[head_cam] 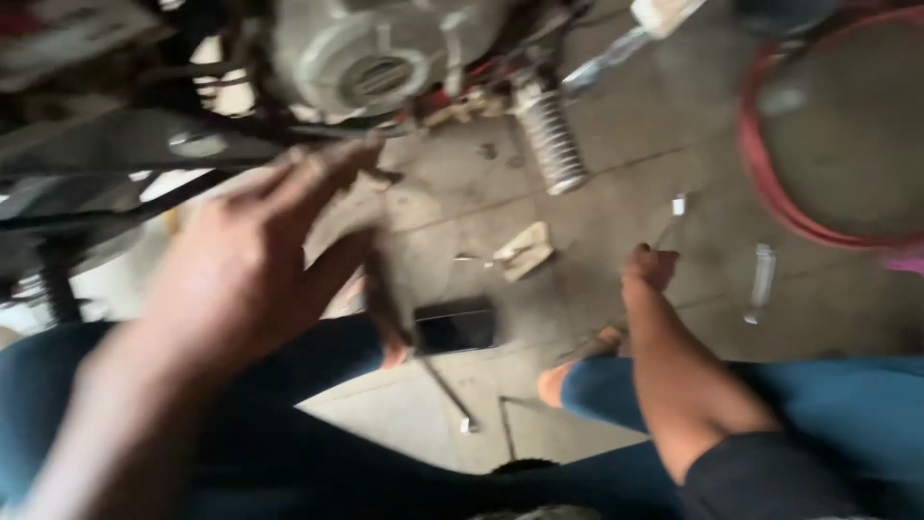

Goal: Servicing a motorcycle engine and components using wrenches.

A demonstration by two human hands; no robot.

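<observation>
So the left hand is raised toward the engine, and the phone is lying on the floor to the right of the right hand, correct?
Not quite. In the head view the left hand is raised toward the engine, but the phone lies on the floor between the two hands, to the left of the right hand, not to its right.
</observation>
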